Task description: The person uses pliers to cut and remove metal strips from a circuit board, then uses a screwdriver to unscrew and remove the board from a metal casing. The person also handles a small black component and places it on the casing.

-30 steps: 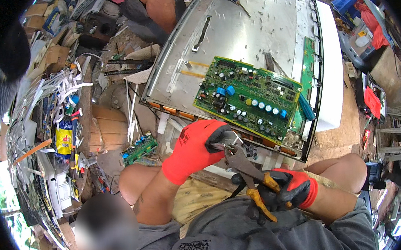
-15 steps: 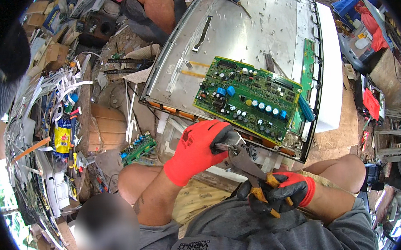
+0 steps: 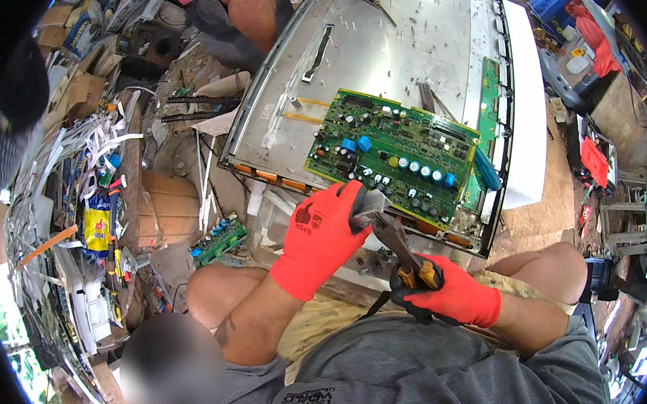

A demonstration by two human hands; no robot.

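My left hand (image 3: 315, 236), in a red glove with dark fingertips, pinches a small silver metal piece (image 3: 372, 203). Gripped in my gloved right hand (image 3: 453, 292) is a pair of pliers (image 3: 399, 243) with yellow-and-black handles. The jaws meet the metal piece beside my left fingertips; the exact contact is partly covered. Just beyond my hands, a green circuit board (image 3: 387, 152) with blue and white capacitors lies on a large silver panel (image 3: 372, 41).
A screwdriver (image 3: 377, 4) lies at the panel's far end, and a teal-handled tool (image 3: 486, 168) rests by the board's right edge. A smaller circuit board (image 3: 218, 239) sits on the ground at left. Scrap strips (image 3: 45, 191) heap up farther left. Another person's leg (image 3: 248, 16) shows at the top.
My right hand has closed the spread plier handles together and shifted slightly up. The plier jaws have turned steeper against the metal piece. My left hand keeps its hold.
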